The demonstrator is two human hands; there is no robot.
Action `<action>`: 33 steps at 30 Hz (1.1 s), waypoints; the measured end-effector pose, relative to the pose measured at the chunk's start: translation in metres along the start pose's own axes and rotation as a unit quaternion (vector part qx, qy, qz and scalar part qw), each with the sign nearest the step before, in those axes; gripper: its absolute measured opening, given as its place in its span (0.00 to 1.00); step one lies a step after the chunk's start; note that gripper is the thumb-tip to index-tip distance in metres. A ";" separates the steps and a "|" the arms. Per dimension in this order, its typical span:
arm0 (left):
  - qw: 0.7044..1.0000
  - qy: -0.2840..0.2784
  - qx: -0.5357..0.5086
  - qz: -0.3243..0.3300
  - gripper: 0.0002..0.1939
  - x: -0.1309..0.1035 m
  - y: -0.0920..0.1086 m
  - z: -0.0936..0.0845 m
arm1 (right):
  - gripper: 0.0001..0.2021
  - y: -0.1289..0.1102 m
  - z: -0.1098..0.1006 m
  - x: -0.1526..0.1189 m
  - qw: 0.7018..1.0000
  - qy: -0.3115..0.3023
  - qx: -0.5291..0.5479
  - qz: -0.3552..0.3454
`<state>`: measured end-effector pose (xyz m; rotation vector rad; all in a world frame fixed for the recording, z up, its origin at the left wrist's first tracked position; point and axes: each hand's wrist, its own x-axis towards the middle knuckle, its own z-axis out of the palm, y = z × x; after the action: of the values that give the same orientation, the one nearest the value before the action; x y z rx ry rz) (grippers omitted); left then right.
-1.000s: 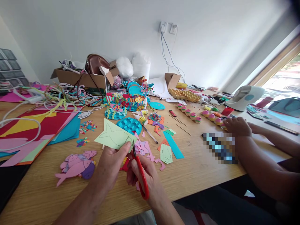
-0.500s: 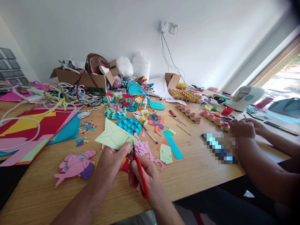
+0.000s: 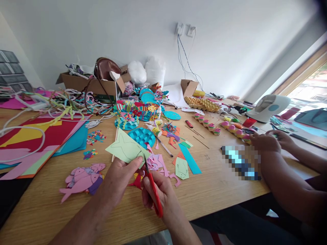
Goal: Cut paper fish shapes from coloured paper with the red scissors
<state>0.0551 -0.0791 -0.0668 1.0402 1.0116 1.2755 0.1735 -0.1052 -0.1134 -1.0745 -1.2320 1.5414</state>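
Note:
My left hand [image 3: 125, 173] pinches the lower edge of a light green paper [image 3: 126, 146] with a fish outline drawn on it. Red-handled scissors [image 3: 155, 195] are held in my right hand [image 3: 159, 190], their blades at the paper's right edge beside the drawn fish head. Pink paper scraps [image 3: 157, 161] lie just beyond my hands. Another green piece with a fish drawing [image 3: 181, 168] rests to their right, near a blue strip [image 3: 189, 158]. On the left, cut-out pink and purple fish [image 3: 83, 180] lie in a pile.
Coloured sheets [image 3: 51, 136] cover the left side. A blue honeycomb-like disc [image 3: 141, 136], glue bottles [image 3: 154, 129] and a pen [image 3: 165, 147] lie beyond the paper. Another person's hands [image 3: 265, 141] and forearms are at the right, near a pixelated object [image 3: 240, 162].
The whole view has shifted slightly. My hands keep their hold on the paper and scissors, with little visible change. At the right, the other person's hands have moved slightly.

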 end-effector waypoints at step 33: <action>0.997 -0.057 -0.005 -0.043 0.04 0.000 0.000 -0.007 | 0.26 0.003 -0.003 -0.005 1.000 -0.013 0.006 -0.003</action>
<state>0.0483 -0.0790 -0.0688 1.0394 0.9519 1.1381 0.1769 -0.1097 -0.1167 -1.0453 -1.2414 1.5619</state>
